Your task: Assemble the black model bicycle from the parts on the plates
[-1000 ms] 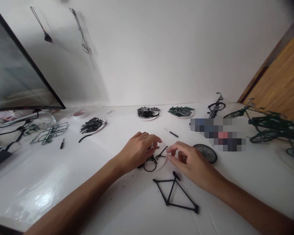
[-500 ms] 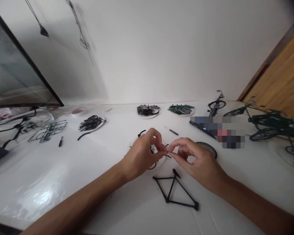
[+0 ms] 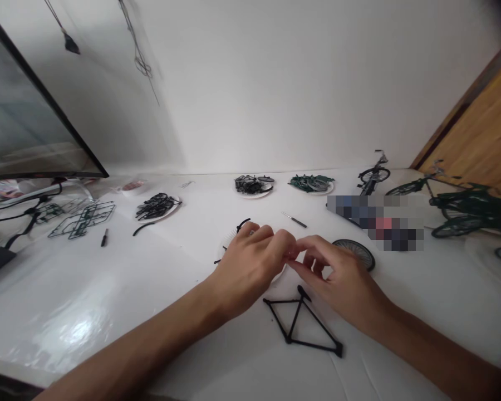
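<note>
Fingertips [image 3: 283, 240] of our left hand [image 3: 248, 268] and our right hand [image 3: 338, 281] meet in the middle, so our hands are together. Our fingers hide the spot where they meet, so we cannot tell if they pinch a small part or only touch.

Our left hand sits over a white paper plate [image 3: 230, 239], and only its edges show. A curved black piece [image 3: 242, 224] pokes out past our left fingers, and a tiny black bit [image 3: 217, 260] lies by the plate's left edge.

A black bike frame [image 3: 296, 320] lies on the worktop [image 3: 58, 301], just below our hands, on the side nearest our body. Its long side runs from left to right and dips a little toward the right. It is nearer our right hand than our left. Its top tip comes up close under our right fingers, but they do not seem to touch it.

Just past our right hand, a black spoked wheel [image 3: 353, 250] lies partly behind our fingers. A small screwdriver [image 3: 294, 219] lies beyond our hands. Farther out are a plate of black parts [image 3: 167, 219], a plate of green parts [image 3: 323, 193], a small gray model bike [image 3: 373, 179] and a green model bike [image 3: 463, 214].
</note>
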A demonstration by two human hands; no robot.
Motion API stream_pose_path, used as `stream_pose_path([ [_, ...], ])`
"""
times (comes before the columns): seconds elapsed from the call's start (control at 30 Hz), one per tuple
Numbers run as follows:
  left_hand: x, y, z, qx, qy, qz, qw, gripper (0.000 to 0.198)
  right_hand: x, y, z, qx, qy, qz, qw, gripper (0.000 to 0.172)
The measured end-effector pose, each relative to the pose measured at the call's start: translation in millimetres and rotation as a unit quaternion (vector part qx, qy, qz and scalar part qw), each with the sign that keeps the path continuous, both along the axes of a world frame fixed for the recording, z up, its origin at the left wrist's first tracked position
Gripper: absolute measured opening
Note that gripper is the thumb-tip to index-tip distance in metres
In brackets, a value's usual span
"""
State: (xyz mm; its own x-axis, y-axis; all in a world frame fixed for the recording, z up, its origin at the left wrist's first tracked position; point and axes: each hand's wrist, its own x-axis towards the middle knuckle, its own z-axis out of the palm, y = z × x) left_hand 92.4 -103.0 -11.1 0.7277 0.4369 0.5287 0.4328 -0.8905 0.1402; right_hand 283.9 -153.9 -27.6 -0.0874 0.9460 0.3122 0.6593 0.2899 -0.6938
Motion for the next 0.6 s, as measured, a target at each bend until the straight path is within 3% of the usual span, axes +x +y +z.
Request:
stream_pose_path([
  [0.1,0.1,-2.3,0.9,0.038,0.02,0.006,0.999,0.019,-1.1,-1.9,-0.6,0.007,0.026,-0.012,1.0,0.009],
  [0.2,1.0,-3.3,-1.7,0.038,0.018,0.011,0.999,0.021,0.3,-2.1,-2.1,0.062,0.029,-0.011,0.998,0.01],
  [0.4,2.5,-0.9,-10.5,-0.058,-0.049,-0.002,0.997,0.022,7.8,0.1,-3.9,0.179,-0.066,0.036,0.981,0.009],
  [0.6,3.1,-0.3,-7.1,-0.097,-0.092,0.013,0.991,0.024,12.2,0.1,-0.5,0.219,-0.132,0.055,0.965,0.01],
])
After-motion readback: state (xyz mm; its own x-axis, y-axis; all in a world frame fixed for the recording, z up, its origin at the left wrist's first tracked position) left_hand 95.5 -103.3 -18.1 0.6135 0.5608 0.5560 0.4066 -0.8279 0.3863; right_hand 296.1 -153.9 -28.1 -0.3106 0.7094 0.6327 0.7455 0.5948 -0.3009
